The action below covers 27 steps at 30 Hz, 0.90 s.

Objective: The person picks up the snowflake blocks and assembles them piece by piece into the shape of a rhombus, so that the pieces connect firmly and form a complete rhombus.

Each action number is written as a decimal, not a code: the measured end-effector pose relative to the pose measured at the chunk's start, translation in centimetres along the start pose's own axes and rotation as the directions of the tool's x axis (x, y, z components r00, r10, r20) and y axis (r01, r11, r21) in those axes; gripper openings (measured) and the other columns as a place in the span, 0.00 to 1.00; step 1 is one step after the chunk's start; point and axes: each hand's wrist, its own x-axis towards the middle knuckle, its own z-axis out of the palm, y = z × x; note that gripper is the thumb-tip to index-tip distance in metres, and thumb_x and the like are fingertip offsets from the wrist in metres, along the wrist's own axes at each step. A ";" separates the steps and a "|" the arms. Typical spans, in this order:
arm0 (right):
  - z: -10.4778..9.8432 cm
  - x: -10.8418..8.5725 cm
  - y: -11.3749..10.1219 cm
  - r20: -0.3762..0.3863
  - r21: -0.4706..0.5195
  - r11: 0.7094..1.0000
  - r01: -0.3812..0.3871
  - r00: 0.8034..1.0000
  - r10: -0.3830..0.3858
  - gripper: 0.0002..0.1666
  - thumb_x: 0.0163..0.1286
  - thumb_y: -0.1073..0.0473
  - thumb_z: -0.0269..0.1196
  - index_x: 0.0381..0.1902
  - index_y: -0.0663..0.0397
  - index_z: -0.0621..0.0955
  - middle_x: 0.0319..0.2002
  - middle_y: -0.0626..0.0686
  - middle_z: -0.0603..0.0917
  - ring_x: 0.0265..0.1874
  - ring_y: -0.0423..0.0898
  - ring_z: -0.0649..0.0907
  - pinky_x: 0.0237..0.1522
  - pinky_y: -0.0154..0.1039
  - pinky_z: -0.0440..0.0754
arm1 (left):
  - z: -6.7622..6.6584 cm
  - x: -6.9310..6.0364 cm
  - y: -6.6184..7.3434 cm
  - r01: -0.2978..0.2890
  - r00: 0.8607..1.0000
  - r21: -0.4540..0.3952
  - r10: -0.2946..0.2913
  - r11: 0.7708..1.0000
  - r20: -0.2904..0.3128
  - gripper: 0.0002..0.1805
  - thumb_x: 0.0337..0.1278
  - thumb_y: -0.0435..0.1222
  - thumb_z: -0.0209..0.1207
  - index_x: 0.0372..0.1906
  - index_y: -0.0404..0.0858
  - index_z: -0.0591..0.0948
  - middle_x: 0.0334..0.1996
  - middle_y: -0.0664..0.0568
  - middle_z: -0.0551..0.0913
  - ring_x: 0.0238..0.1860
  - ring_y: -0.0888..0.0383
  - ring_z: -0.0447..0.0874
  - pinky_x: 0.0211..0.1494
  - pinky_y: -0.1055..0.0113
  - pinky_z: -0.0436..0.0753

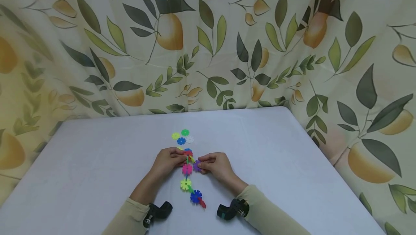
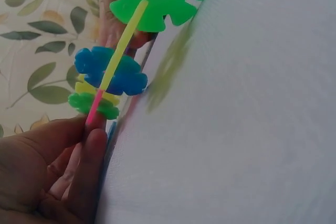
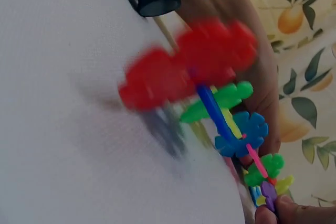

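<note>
A chain of interlocking plastic flower discs (image 1: 187, 170) in several colours stands between the hands on the white table. My left hand (image 1: 166, 161) pinches the chain near its far end; fingers hide which disc it grips. In the left wrist view, a pink disc (image 2: 94, 106) seen edge-on meets those fingertips. My right hand (image 1: 219, 166) pinches a purple disc (image 3: 269, 196) between thumb and finger, at the chain's right side beside a yellow disc (image 3: 285, 184). A red disc (image 3: 189, 66) ends the chain nearest the body, past a dark blue disc (image 1: 196, 196).
Loose discs lie beyond the hands: a green one (image 1: 185, 132), a yellow one (image 1: 176, 135), a blue one (image 1: 181, 141) and a white one (image 1: 190, 139). A leaf-and-fruit patterned curtain (image 1: 208, 47) hangs behind the white table (image 1: 276, 148). Each wrist wears a black camera.
</note>
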 end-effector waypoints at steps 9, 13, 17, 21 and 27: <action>0.6 -0.2 -0.4 -0.074 0.001 1.000 -0.032 0.997 0.032 0.11 0.63 0.68 0.68 0.43 0.67 0.86 0.33 0.58 0.89 0.21 0.38 0.84 0.30 0.34 0.86 | -0.2 0.1 0.2 -0.010 1.000 -0.042 0.010 0.999 0.002 0.06 0.58 0.28 0.65 0.38 0.30 0.83 0.34 0.42 0.89 0.29 0.59 0.87 0.37 0.66 0.87; 0.9 -0.1 -0.4 -0.087 0.001 1.000 -0.024 0.996 0.023 0.10 0.63 0.69 0.67 0.42 0.68 0.86 0.33 0.59 0.89 0.20 0.38 0.84 0.29 0.33 0.86 | -0.4 0.1 0.4 -0.006 1.000 -0.040 0.007 0.999 0.007 0.05 0.58 0.28 0.65 0.38 0.30 0.83 0.35 0.43 0.89 0.30 0.59 0.87 0.36 0.66 0.87; 1.1 -0.2 -0.6 -0.109 -0.009 1.000 -0.019 0.994 0.018 0.09 0.63 0.70 0.67 0.42 0.68 0.86 0.33 0.58 0.89 0.20 0.38 0.84 0.28 0.33 0.86 | -0.5 0.1 0.5 -0.024 0.999 -0.028 0.024 0.999 0.021 0.05 0.58 0.28 0.64 0.38 0.30 0.82 0.35 0.42 0.89 0.30 0.59 0.87 0.37 0.66 0.87; 1.3 -0.3 -0.6 -0.115 -0.019 1.000 -0.024 0.993 0.022 0.09 0.63 0.69 0.67 0.41 0.67 0.86 0.32 0.58 0.89 0.20 0.38 0.84 0.28 0.33 0.86 | -0.5 0.0 0.3 -0.047 0.999 0.018 0.046 0.999 0.016 0.04 0.58 0.28 0.65 0.37 0.30 0.82 0.33 0.43 0.89 0.29 0.59 0.87 0.36 0.67 0.87; 1.1 -0.4 -0.4 -0.104 -0.015 0.999 -0.047 0.994 0.045 0.10 0.63 0.68 0.68 0.42 0.67 0.86 0.32 0.58 0.89 0.20 0.38 0.84 0.28 0.33 0.85 | -0.2 0.0 0.0 -0.050 0.999 0.018 0.050 0.999 0.016 0.04 0.57 0.28 0.65 0.36 0.30 0.83 0.32 0.44 0.89 0.30 0.59 0.87 0.36 0.66 0.87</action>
